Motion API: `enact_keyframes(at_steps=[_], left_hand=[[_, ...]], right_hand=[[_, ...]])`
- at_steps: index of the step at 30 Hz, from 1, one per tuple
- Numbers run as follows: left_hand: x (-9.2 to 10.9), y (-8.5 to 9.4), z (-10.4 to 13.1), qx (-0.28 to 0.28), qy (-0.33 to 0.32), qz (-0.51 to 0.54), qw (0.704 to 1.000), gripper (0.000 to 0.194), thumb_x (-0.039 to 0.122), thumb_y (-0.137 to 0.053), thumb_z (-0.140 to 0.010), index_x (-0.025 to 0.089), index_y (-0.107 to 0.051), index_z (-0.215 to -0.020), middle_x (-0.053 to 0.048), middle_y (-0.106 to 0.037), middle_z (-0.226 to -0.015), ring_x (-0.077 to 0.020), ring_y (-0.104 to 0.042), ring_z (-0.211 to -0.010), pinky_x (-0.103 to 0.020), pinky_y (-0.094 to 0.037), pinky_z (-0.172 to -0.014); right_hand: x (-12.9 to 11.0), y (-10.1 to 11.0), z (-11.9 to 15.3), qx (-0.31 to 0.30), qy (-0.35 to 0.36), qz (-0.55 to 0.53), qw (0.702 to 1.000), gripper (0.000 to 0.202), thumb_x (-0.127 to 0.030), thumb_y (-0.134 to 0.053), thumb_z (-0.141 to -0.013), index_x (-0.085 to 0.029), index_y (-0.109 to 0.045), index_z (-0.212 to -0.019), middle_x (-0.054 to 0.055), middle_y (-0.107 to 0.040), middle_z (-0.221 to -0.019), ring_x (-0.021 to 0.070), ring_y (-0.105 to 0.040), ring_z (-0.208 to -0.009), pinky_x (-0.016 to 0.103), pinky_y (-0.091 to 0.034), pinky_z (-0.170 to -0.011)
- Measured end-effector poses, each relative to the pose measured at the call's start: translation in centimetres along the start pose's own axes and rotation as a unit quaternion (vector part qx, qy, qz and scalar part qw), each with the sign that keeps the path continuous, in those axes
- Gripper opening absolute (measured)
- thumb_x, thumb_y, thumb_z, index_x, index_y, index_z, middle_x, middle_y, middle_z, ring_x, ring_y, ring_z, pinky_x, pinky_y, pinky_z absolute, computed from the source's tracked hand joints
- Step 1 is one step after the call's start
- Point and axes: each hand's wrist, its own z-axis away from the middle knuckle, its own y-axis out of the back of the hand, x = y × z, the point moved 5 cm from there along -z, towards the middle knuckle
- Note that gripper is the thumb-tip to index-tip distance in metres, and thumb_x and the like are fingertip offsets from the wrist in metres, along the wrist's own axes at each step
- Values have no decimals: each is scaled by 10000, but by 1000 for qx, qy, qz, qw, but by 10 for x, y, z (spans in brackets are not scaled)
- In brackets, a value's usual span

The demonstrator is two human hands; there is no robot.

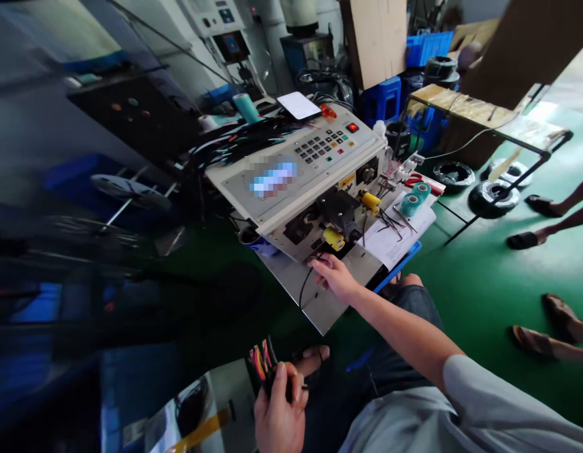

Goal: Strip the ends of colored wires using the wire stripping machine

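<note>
Black cables [264,363] | left hand [281,408] grips bundle, right hand [336,277] pinches one | metal plate [323,309] beneath | green floor [466,277]

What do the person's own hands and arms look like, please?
The right hand and left hand wear no gloves. The right arm has a short, pale grey sleeve, and its wrist shows no watch or band. The left sleeve is out of view.
</note>
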Motion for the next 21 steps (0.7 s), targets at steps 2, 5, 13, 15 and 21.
enact_keyframes(at_steps=[2, 5, 13, 15, 21], left_hand=[[5, 0, 2, -3, -13, -4, 1000, 561, 615, -983, -661, 178, -640, -737, 72, -411, -561, -49, -286, -478, -147, -281, -388], [9, 3, 5, -2, -29, -3, 1000, 529, 593, -960, -718, 179, -631, -739, 72, -417, -546, -50, -278, -469, -142, -272, -387], [-1, 8, 4, 1, -21, 15, 1000, 524, 592, -953, -724, 168, -646, -744, 70, -448, -530, -38, -291, -446, -128, -244, -378], [0, 6, 6, -1, -24, 11, 1000, 515, 590, -942, -743, 168, -648, -750, 71, -455, -534, -38, -294, -445, -127, -251, -382], [6, -5, -3, -12, -51, -6, 999, 500, 598, -922, -763, 164, -675, -762, 50, -541, -584, -29, -297, -434, -147, -246, -396]], right_hand=[[3, -16, -14, 11, -32, -78, 996, 375, -537, -718, -903, -185, -611, -978, 32, -737, -824, 109, -572, -560, 217, -394, -461], [1, -26, -16, 24, -31, -103, 994, 384, -555, -648, -962, -180, -613, -887, 7, -683, -697, 92, -500, -504, 227, -395, -472], [17, -24, 7, 12, -10, -57, 998, 493, -673, -629, -950, -186, -628, -869, 3, -659, -669, 109, -488, -482, 257, -386, -476], [14, -24, 6, 6, -13, -61, 998, 495, -672, -621, -952, -183, -633, -877, 15, -675, -681, 110, -495, -488, 257, -394, -479], [9, -22, 9, -2, -22, -53, 998, 501, -669, -616, -957, -173, -640, -894, 40, -707, -727, 111, -500, -510, 256, -391, -500]])
